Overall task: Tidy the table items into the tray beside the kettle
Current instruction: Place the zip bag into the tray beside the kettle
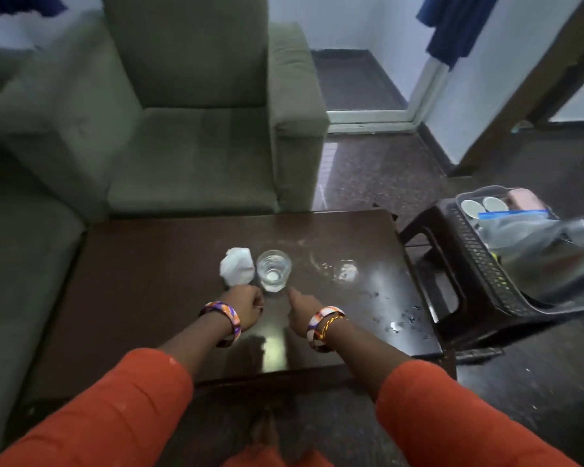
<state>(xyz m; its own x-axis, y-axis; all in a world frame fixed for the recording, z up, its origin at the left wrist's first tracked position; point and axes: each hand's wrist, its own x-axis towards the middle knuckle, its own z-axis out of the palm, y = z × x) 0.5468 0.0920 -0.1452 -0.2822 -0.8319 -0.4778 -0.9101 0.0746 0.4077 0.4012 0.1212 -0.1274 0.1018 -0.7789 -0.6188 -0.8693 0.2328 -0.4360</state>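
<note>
A clear drinking glass (273, 269) stands upright near the middle of the dark wooden table (142, 298). A crumpled white tissue (236, 270) lies just left of it, touching or nearly touching. My left hand (246, 306) hovers just in front of the tissue with its fingers curled and nothing in them. My right hand (300, 308) is just in front of the glass, thumb pointing toward its base, holding nothing. To the right, a black perforated tray (479, 261) rests on a dark stool; the blurred silver kettle (553, 257) sits in it.
A green armchair (196, 129) stands behind the table and a sofa edge (21, 264) runs along the left. Water drops and smears (348, 271) mark the table's right half. Round lids (484, 206) and a plastic box lie at the tray's far end.
</note>
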